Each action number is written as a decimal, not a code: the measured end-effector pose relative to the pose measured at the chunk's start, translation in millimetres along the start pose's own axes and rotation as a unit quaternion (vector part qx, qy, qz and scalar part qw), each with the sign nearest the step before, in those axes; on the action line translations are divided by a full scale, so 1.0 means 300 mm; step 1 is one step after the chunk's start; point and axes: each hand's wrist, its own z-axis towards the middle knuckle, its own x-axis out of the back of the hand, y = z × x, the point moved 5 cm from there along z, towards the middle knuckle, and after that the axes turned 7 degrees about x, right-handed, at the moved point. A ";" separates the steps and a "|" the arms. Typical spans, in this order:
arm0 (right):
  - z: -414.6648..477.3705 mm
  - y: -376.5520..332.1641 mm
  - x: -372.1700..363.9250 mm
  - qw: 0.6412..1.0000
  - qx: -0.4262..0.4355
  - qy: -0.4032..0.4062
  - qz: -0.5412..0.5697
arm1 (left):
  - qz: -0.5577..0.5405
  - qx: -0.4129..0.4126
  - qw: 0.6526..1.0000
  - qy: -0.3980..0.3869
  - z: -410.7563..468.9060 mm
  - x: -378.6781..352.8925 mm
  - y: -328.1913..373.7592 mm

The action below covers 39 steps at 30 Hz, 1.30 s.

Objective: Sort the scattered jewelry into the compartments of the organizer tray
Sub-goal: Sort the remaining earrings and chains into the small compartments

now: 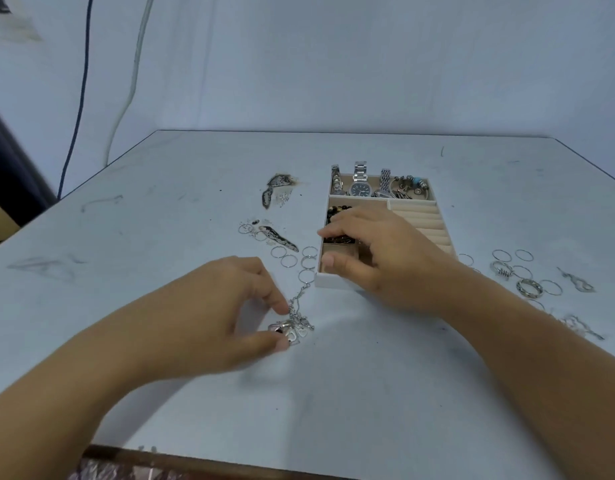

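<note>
Your left hand (230, 306) pinches the limp, light chain (301, 296) — lift by its charms (295, 332); right hand (379, 251) rests slack, one o'clock, on the tray (334, 282).

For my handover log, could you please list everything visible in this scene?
organizer tray: one, white, beige-lined, table centre-right.
wristwatches: three, silver, tray's far compartment.
charm bracelet: one, silver, blue bead, same compartment.
beaded bracelets: count unclear, dark, tray's left-middle compartment.
ring rolls: one bank, beige, tray's right section.
thin rings: many, silver, table both sides of tray.
wide rings: two, silver, right of tray.
patterned ornaments: three, black-silver, left of tray.
heart-charm chain: one, silver, before tray's near-left corner.
table: one, whitish, under everything.
cables: two, blue and white, wall, far left.
left grip: one, bare, pinching the heart-charm chain.
right grip: one, bare, fingertips on the beaded bracelets.
</note>
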 end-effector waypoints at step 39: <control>-0.013 -0.160 -0.093 0.991 0.105 -0.071 -0.037 | -0.242 0.068 0.929 0.272 0.094 0.061 -0.150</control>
